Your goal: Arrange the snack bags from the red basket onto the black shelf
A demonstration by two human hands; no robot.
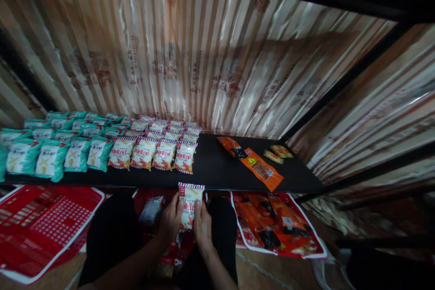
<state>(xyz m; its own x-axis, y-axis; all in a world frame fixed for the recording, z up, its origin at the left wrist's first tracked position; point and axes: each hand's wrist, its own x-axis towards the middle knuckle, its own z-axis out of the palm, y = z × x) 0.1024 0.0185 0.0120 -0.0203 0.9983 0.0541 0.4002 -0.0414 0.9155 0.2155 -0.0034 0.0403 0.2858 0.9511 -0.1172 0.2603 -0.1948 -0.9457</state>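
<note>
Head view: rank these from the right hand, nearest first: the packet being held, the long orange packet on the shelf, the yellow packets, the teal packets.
1. Held packet, gripped in the right hand itself.
2. Orange packet, on the shelf, to the right.
3. Yellow packets, beyond it, further right.
4. Teal packets, far left on the shelf.

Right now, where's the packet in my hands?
In the head view, low centre: the packet sits between the left hand and right hand, just below the shelf edge.

Packet rows (102,147) on shelf (214,167) left, long packets (260,167) on right. Near shelf edge, single packet (190,201) between my left hand (170,223), right hand (203,227).
</note>
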